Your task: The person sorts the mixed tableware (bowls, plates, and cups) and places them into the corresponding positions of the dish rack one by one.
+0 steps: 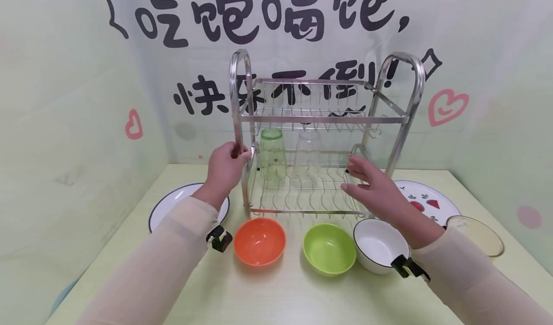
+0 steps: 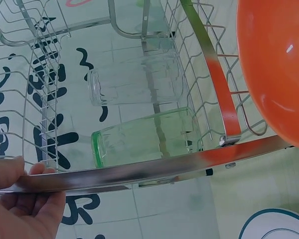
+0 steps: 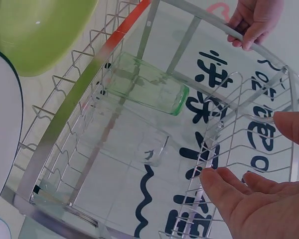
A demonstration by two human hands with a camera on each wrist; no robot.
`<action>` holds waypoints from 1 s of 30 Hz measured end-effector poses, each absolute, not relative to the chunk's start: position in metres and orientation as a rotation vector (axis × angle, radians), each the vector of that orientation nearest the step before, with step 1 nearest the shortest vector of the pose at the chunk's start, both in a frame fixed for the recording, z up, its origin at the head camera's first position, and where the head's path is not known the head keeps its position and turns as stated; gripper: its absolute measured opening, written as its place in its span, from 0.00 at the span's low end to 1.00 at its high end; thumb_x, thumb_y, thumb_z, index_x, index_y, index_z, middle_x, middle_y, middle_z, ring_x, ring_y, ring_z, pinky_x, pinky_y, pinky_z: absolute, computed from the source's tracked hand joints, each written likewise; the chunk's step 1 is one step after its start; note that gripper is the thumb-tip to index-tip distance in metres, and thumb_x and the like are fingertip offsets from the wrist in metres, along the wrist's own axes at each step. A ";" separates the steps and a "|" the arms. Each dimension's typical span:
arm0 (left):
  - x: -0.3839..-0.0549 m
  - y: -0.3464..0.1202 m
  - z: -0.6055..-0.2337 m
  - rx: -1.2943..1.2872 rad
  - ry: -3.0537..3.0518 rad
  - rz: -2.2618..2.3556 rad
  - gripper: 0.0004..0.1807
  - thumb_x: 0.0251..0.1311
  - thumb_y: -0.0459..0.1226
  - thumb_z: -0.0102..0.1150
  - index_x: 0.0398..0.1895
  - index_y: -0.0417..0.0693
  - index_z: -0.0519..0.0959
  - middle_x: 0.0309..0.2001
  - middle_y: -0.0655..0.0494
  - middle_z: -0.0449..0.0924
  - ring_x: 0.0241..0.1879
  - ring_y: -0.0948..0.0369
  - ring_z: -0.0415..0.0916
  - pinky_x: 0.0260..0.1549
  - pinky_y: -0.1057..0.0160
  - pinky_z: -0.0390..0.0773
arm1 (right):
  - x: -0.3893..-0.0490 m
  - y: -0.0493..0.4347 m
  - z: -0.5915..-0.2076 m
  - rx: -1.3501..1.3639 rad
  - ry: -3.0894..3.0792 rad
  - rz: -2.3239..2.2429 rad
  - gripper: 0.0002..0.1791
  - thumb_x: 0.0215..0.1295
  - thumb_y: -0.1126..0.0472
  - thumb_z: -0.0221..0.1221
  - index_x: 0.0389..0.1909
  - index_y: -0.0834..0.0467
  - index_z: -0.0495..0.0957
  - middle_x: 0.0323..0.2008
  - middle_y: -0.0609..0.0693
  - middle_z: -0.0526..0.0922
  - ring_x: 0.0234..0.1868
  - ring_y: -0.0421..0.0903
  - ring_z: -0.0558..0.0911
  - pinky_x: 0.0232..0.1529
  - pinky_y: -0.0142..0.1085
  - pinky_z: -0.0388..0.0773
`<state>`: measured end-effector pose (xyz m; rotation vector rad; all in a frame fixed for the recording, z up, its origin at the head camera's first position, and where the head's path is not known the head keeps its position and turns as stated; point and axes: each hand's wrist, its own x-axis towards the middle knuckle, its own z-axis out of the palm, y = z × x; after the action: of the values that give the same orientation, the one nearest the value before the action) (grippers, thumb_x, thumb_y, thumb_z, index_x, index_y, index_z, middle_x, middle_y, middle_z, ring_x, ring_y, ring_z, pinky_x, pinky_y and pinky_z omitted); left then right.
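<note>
A two-tier metal dish rack (image 1: 319,120) stands against the back wall. My left hand (image 1: 225,170) grips its left upright; in the left wrist view, the thumb and fingers wrap the metal bar. On the lower tier are a green-tinted glass (image 1: 273,156) and a clear glass (image 1: 307,154), both at the left to middle. My right hand (image 1: 375,190) is at the rack's right side, holding nothing, its thumb and fingers spread apart. In the right wrist view, those fingers (image 3: 229,194) appear before the wires of the upper tier.
In front of the rack stand an orange bowl (image 1: 259,242), a green bowl (image 1: 329,249) and a white dark-rimmed bowl (image 1: 380,244). A white plate (image 1: 162,210) lies left; a fruit-patterned plate (image 1: 432,205) and an amber glass dish (image 1: 477,234) lie right.
</note>
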<state>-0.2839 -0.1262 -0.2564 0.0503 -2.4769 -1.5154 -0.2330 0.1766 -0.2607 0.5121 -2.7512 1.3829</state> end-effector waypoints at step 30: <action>-0.201 -0.142 -0.271 0.023 -2.427 -1.512 0.38 0.63 0.36 0.60 0.72 0.40 0.53 0.66 0.44 0.62 0.67 0.51 0.60 0.66 0.52 0.62 | -0.166 0.237 -0.287 0.494 -2.566 1.157 0.35 0.65 0.64 0.61 0.70 0.64 0.57 0.65 0.64 0.67 0.63 0.40 0.70 0.51 0.11 0.62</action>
<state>-0.2014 -0.1421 -0.2705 0.0235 -2.4270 -1.5122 -0.1657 0.2366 -0.2868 0.4943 -2.5657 1.1573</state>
